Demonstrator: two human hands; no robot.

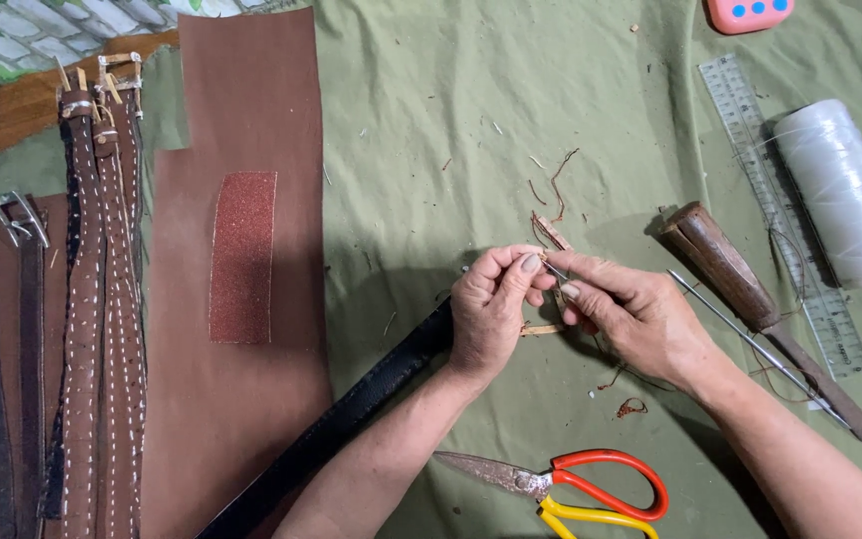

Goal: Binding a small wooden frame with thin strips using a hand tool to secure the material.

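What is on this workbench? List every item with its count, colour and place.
cloth: one, olive green, covering the table
leather sheet: one, brown, left
sandpaper strip: one, reddish, on the leather sheet
stitched belts: several, brown, far left
black belt: one, running under the left hand
scissors: one, red and yellow handles, bottom centre
thread spool: one, white, right
ruler: one, clear, right
wooden-handled tool: one, brown, right
thread scraps: several, reddish, centre
left hand: pinching a small piece
right hand: pinching the same piece
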